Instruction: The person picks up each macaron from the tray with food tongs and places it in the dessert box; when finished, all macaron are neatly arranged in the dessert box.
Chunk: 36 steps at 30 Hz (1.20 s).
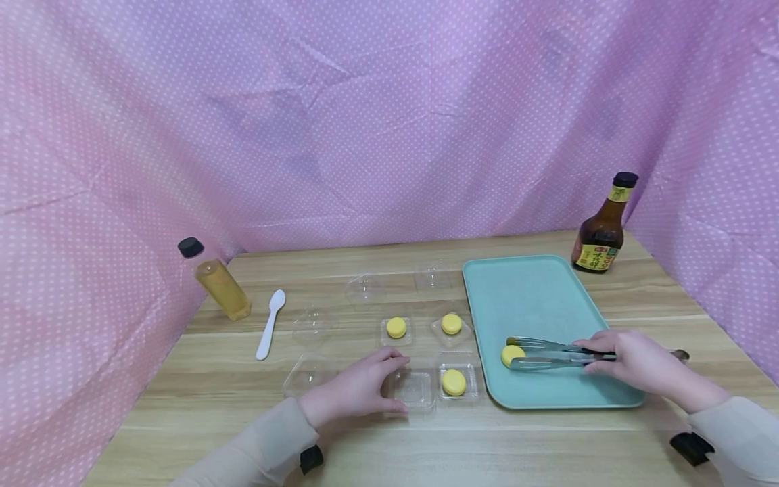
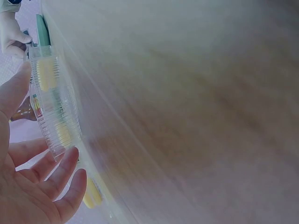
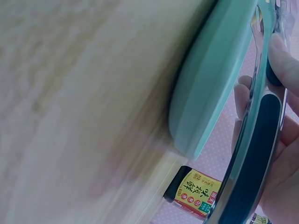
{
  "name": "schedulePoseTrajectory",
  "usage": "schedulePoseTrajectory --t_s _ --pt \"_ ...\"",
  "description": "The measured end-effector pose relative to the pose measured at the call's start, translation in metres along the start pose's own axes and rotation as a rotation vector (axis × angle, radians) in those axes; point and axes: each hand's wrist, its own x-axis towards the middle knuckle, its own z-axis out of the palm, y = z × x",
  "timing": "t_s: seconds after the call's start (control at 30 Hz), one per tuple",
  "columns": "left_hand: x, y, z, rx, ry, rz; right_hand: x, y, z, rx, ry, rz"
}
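Note:
My right hand (image 1: 635, 358) grips metal food tongs (image 1: 556, 363) with dark handle parts above the green tray (image 1: 529, 291). The tongs' ends are on either side of a yellow macaron (image 1: 513, 355) on the tray. My left hand (image 1: 365, 385) lies at the left side of a small clear plastic box (image 1: 414, 390), thumb at the near side and index finger at the far side; the fingers are loosely extended. Other clear boxes hold one yellow macaron each: one beside it (image 1: 454, 383) and two behind (image 1: 396, 327) (image 1: 451, 324).
A white spoon (image 1: 270, 325) and a bottle of yellowish liquid (image 1: 222, 287) are at the left. A brown sauce bottle (image 1: 601, 233) stands behind the tray. Clear domed lids (image 1: 313, 325) lie left of and behind the boxes. Pink dotted cloth (image 1: 389, 122) surrounds the table.

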Motion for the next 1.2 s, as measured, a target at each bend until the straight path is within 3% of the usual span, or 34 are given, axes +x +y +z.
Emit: schedulePoseTrajectory --t_s 0.2,0.53,1.2 --pt "0.000 0.000 0.000 0.004 -0.001 0.002 0.000 0.000 0.001 -0.011 0.011 -0.002" --pt "0.000 0.000 -0.001 0.012 0.003 0.011 0.002 0.002 0.007 -0.021 0.090 -0.075" --pt "0.000 0.001 -0.002 -0.029 -0.019 -0.021 0.010 -0.006 -0.005 0.003 0.111 -0.048"
